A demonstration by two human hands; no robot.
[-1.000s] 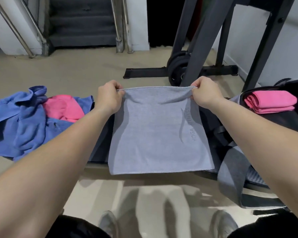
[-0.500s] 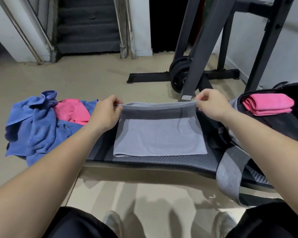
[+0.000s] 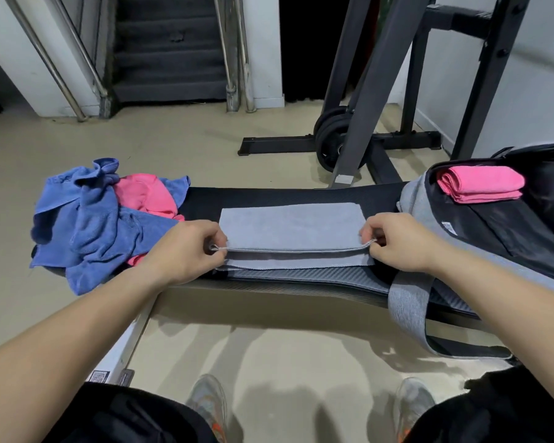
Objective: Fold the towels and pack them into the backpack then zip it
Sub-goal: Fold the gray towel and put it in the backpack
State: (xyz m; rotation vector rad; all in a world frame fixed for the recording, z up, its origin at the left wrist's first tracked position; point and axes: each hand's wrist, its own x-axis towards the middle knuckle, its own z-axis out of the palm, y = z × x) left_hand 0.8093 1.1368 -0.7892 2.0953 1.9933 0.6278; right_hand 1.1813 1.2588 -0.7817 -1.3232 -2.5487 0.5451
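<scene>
A grey towel [image 3: 291,228] lies folded on the black padded bench [image 3: 301,196]. My left hand [image 3: 186,251] pinches the left corner of its upper layer, and my right hand [image 3: 400,244] pinches the right corner, both near the towel's front edge. On the right end of the bench lies the open grey and black backpack [image 3: 493,238], with a folded pink towel [image 3: 480,183] inside it. A heap of blue towels [image 3: 90,219] and a crumpled pink towel [image 3: 144,195] sits on the bench's left end.
A grey backpack strap [image 3: 406,311] hangs over the bench's front edge. Behind the bench stands a dark rack frame [image 3: 368,91] with weight plates [image 3: 330,139]. Stairs [image 3: 170,49] with metal rails rise at the back. My shoes [image 3: 208,404] are on the beige floor.
I lowered the grey towel from hanging in the air onto the bench, then drew its top edge toward me, folding it over itself. Both hands came closer to me.
</scene>
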